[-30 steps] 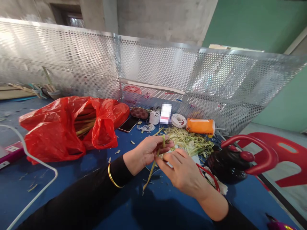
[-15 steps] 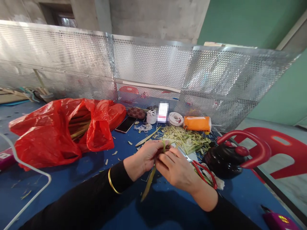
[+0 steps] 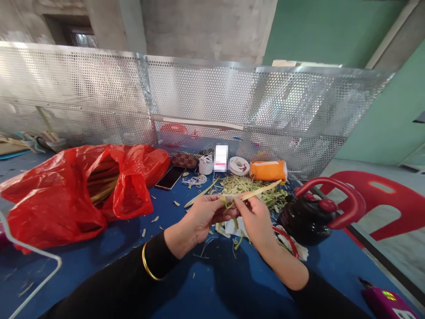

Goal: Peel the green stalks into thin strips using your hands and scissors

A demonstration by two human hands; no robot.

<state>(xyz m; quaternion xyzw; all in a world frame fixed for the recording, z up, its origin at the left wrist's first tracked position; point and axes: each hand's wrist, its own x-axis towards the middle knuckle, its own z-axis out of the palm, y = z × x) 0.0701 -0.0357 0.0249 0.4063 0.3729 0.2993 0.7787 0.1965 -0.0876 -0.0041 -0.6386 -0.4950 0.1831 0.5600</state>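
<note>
Between my two hands is a long, pale yellow-green strip of plant leaf (image 3: 264, 189), looped and folded near the fingertips. My left hand (image 3: 202, 218) pinches the greenish folded part between thumb and forefinger. Thumb and fingers of my right hand (image 3: 257, 217) close on the same strip, whose long free end slants up to the right. A heap of shredded plant trimmings (image 3: 252, 188) lies behind the hands. Below the fingers are a white paper piece (image 3: 235, 227) and thin loose threads. The red scissor handle (image 3: 288, 239) shows partly behind my right wrist.
A red plastic bag (image 3: 66, 190) of dry strips lies left, near a phone (image 3: 170, 177). Along the back are a checkered case (image 3: 184, 160), a string spool (image 3: 206, 165), a white tape roll (image 3: 239, 166) and an orange packet (image 3: 268, 170). A black kettle (image 3: 307, 221) stands right.
The strip's long end, which hung down below my hands, now points up and right. My right hand has turned and moved slightly right. The view has shifted a little.
</note>
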